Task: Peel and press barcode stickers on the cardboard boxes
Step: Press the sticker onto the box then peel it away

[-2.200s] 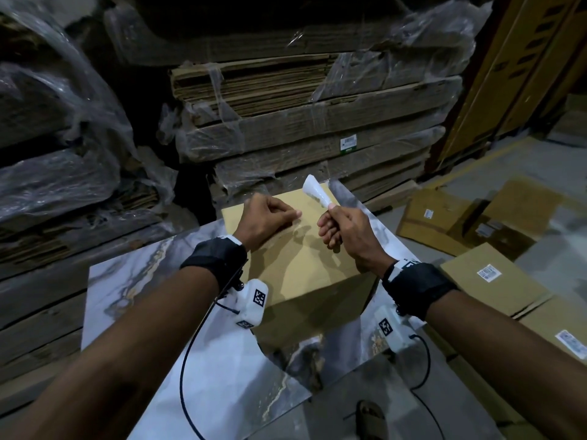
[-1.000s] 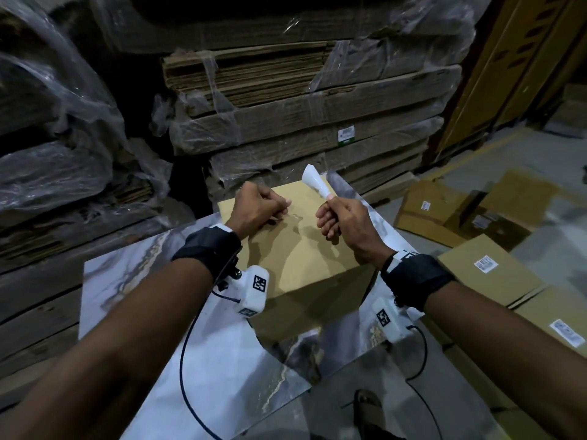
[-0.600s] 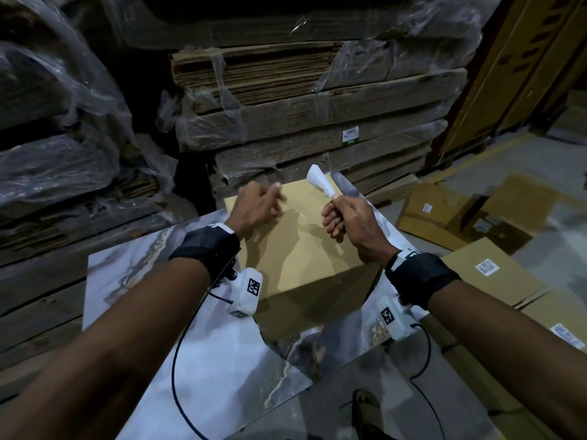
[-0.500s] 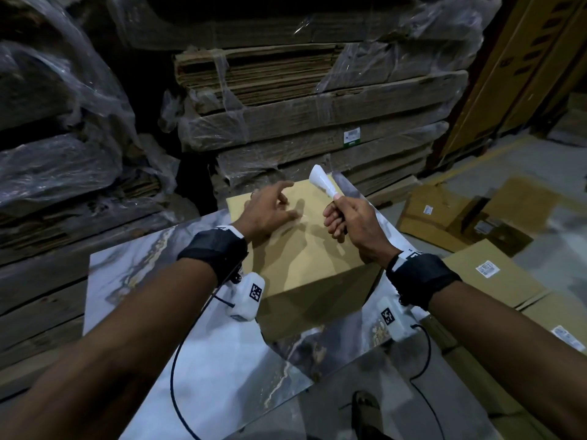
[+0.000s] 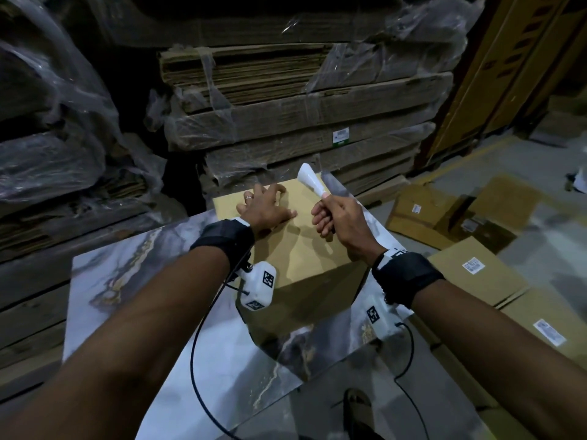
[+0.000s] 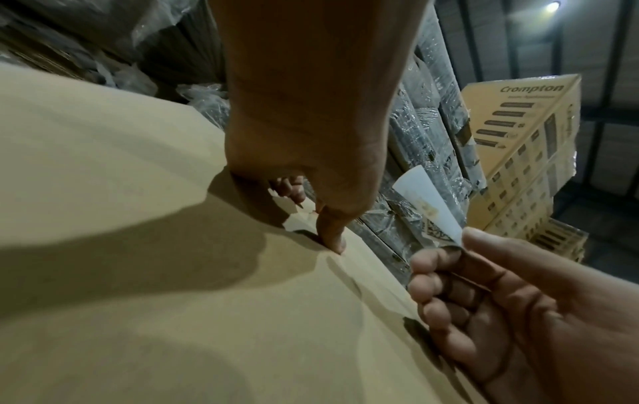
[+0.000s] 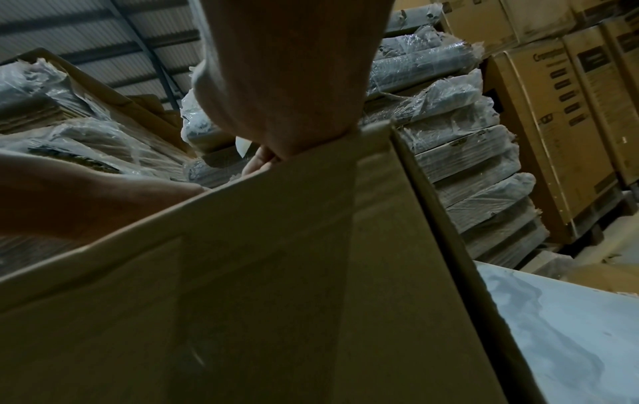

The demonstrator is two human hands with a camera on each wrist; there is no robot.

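Left hand (image 5: 266,207) flat, fingers spread, on plain brown cardboard box (image 5: 305,249) top. Right hand (image 5: 338,221) just beside it pinches curled white sticker strip (image 5: 312,181) — long axis up and away. Sticker under the left palm probably — hidden.

Wrapped cardboard stacks (image 5: 301,100) wall off the space behind the box (image 5: 305,249). The marble table (image 5: 152,281) lies bare to its left; boxes (image 5: 476,271) crowd the floor at right.

Five boxes (image 5: 305,249); one sticker strip (image 5: 313,182)
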